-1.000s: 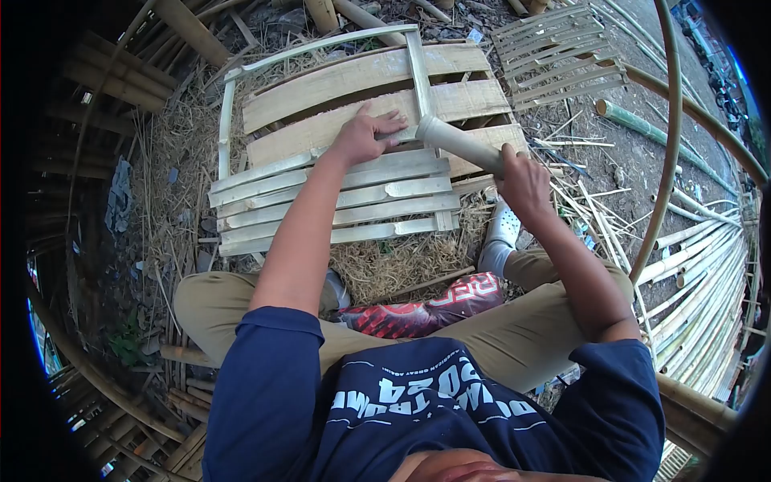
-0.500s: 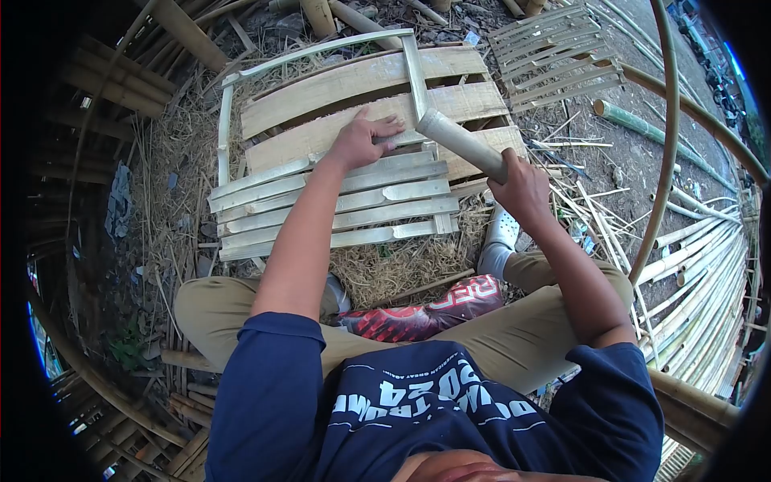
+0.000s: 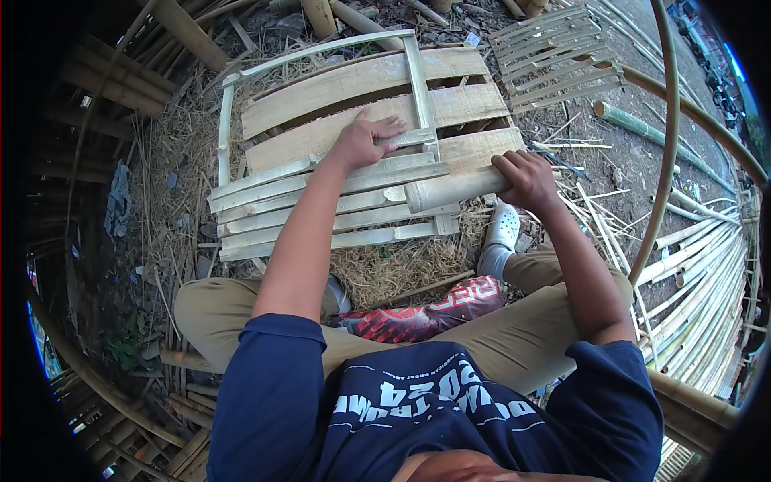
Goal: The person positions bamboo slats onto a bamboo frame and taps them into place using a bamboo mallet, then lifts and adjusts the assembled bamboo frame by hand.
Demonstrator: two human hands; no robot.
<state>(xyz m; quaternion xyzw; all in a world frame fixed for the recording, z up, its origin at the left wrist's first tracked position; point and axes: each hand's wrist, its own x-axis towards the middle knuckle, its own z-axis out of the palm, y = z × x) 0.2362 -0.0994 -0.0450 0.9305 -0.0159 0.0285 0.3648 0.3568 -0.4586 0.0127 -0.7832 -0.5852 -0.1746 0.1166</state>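
My right hand [image 3: 526, 181] is wrapped round one end of a thick bamboo tube [image 3: 450, 189], which lies nearly level over the right ends of the slats. My left hand [image 3: 365, 143] rests on the uppermost pale bamboo slat [image 3: 416, 137], fingers stretched to the right and thumb apart. That slat belongs to a row of split bamboo slats [image 3: 337, 221] laid across a thin bamboo frame [image 3: 417, 76]. Under the frame is a platform of wide wooden boards [image 3: 321, 104] with gaps between them. Part of the top slat is hidden under my left hand.
A second slatted bamboo panel [image 3: 554, 56] lies at the upper right. Long bamboo poles [image 3: 699, 281] are stacked on the right, near a curved upright pole [image 3: 668, 120]. A red printed bag [image 3: 426, 313] lies between my legs. Straw and shavings [image 3: 401, 269] cover the ground.
My right hand has swung the bamboo tube down and toward me, from a tilt near the frame's upright to almost level. The left hand stays in the same place.
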